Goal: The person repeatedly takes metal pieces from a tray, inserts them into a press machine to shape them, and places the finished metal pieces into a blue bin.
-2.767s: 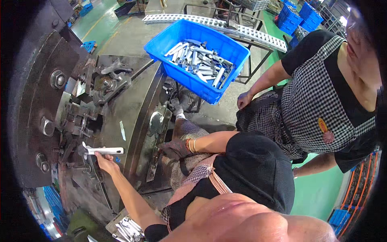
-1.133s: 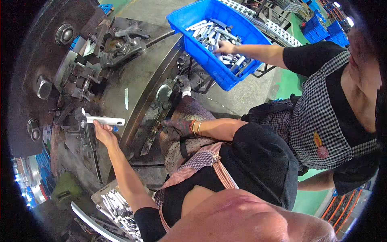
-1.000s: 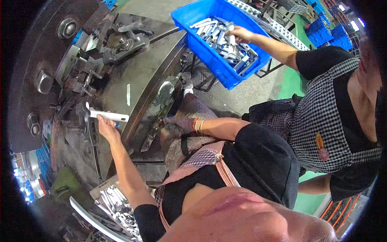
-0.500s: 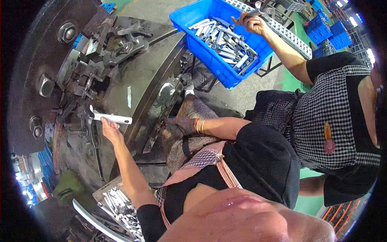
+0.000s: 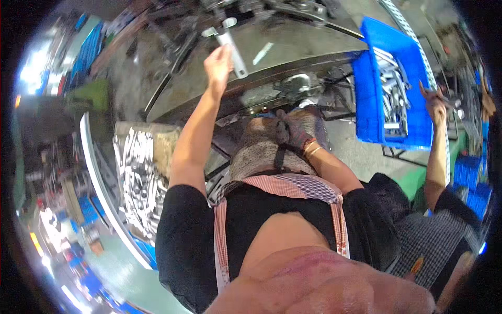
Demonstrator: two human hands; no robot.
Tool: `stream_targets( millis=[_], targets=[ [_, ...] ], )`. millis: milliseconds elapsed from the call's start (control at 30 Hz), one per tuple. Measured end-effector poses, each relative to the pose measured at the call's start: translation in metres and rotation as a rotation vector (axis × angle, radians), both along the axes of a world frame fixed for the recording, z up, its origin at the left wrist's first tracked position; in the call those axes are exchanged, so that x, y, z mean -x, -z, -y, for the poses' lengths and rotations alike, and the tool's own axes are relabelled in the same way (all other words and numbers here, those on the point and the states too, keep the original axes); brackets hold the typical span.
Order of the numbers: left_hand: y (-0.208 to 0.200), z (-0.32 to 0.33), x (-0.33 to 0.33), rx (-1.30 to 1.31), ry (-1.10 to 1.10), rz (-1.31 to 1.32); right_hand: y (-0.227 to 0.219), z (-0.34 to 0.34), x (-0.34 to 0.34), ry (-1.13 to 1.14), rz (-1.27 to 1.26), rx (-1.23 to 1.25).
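My left hand (image 5: 218,65) is closed around the side of a silver-white metal handle (image 5: 233,55), held above the machine's steel bed. The handle has a long flat grip, and two short prongs or hooked tips show at its far end. My right hand (image 5: 299,135), in a grey work glove, lies low over my thigh near the front edge of the bed. Its fingers look loosely stretched and nothing shows in them, though they are dark and partly blurred.
Left of my arm, a box (image 5: 166,149) is heaped with silver metal pieces, beside a curved white rail (image 5: 97,172). At right stands a blue crate (image 5: 368,112) of similar handles. A co-worker's hand (image 5: 435,107) is beyond it. Dark machine bed (image 5: 293,63) lies ahead.
The whole view has swung left, bringing the box of metal pieces fully into sight and moving the crate rightward. My left hand still grips the handle; my right remains low at my lap.
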State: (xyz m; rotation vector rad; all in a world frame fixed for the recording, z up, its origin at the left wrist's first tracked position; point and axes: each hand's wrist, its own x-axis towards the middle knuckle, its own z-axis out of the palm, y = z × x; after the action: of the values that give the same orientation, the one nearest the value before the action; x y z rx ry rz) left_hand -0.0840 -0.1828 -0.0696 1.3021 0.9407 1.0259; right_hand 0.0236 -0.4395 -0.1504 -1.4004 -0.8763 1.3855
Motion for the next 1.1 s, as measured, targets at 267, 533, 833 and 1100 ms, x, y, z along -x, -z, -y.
stream_targets(
  millis=[267, 533, 833, 1100],
  targets=[
    [-0.018, 0.01, -0.008, -0.133, 0.027, -0.042, 0.121, -0.005, -0.008, 0.082, -0.005, -0.088],
    [-0.018, 0.007, -0.002, -0.121, -0.007, -0.055, 0.054, -0.007, -0.003, 0.019, 0.791, -0.503],
    [-0.005, -0.002, -0.004, -0.164, -0.014, -0.253, 0.015, -0.006, -0.001, 0.126, -0.337, 0.189],
    [0.002, 0.0, -0.01, -0.294, 0.076, -0.246, 0.023, 0.0, -0.011, -0.039, 0.542, -0.443]
  ],
)
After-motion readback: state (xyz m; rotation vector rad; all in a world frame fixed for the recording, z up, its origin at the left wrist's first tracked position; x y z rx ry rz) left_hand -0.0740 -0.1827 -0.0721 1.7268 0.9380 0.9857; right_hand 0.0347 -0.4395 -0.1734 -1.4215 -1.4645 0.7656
